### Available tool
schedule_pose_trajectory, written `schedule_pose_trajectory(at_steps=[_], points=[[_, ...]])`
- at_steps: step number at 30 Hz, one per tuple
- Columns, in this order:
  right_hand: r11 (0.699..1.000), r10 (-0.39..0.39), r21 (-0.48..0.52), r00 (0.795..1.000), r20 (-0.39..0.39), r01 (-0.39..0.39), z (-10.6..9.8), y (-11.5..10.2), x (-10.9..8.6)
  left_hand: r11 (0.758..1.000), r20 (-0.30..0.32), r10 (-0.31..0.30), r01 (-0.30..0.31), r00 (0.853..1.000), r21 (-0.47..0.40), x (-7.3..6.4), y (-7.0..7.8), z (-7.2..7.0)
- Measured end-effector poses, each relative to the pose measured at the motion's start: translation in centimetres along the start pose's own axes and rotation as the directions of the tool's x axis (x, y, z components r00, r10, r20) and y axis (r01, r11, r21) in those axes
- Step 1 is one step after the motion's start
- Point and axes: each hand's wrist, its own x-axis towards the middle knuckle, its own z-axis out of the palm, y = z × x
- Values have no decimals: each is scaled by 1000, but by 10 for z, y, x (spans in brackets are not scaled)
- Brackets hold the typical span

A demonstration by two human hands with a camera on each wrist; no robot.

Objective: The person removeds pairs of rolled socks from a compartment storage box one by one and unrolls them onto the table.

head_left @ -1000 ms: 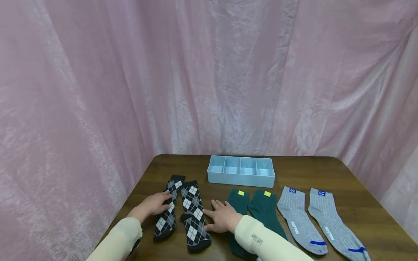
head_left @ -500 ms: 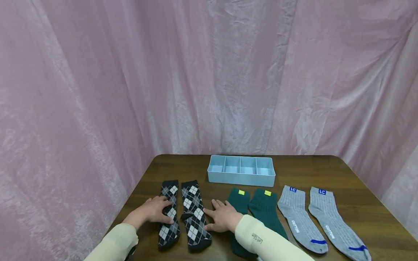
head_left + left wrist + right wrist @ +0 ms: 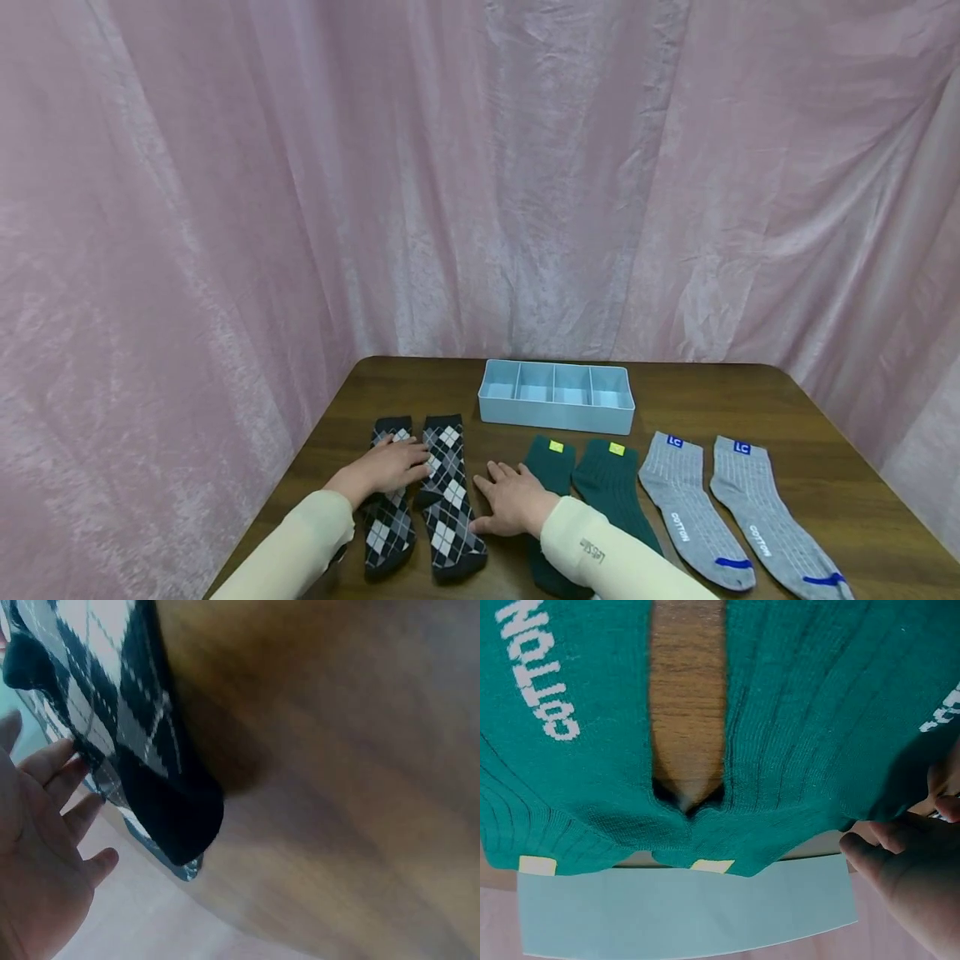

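Two black, grey and white argyle socks lie side by side: a left one [image 3: 387,533] and a right one [image 3: 444,467]. My left hand [image 3: 386,467] lies across the left argyle sock, its fingertips at the edge of the right one. In the left wrist view its fingers [image 3: 64,776] are loosely extended beside an argyle sock [image 3: 112,697]. Fingers spread, my right hand [image 3: 513,500] is between the right argyle sock and the left green sock [image 3: 551,462], partly covering the latter. A second green sock [image 3: 611,492] lies to its right.
At the back of the wooden table [image 3: 697,392] stands a light blue divided box [image 3: 555,412], its compartments in a row. Two grey socks, one [image 3: 686,508] beside the other [image 3: 772,517], lie at the right. A pink curtain [image 3: 480,183] hangs behind.
The left argyle sock has turned from slanted to nearly straight under my left hand. That hand then moved right to the other argyle sock, whose cuff shifted slightly right. My right hand stayed nearly still.
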Motion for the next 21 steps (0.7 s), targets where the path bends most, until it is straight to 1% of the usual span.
schedule_pose_trajectory(at_steps=[3, 5, 9, 12, 14, 17, 19, 21], points=[[1000, 1, 8, 1000, -20, -1, 1, 0, 1, 998, 32, -63, 63, 998, -12, 3, 2, -5], [1000, -1, 14, 999, -34, 2, 2, 0, 1, 996, 40, -88, 88, 995, -7, 6, 2, -6], [1000, -2, 13, 999, -42, 3, 4, 0, 1, 994, 53, -104, 103, 993, 20, 10, 0, -6], [1000, 4, 14, 999, -48, -3, 5, 4, -1, 996, 59, -88, 87, 994, 27, 17, 1, -6], [1000, -8, 26, 998, -62, 9, 3, 6, -4, 997, 41, -79, 79, 996, 6, 18, 2, -6], [998, -39, 52, 994, -99, 45, -2, 10, -10, 996, -13, -87, 87, 996, -37, 15, 0, -11], [995, -52, 74, 990, -130, 62, -8, 15, -14, 992, -55, -111, 107, 992, -71, 13, -2, -19], [993, -59, 94, 984, -167, 76, -14, 24, -21, 987, -88, -143, 136, 986, -83, 11, -5, -30]])
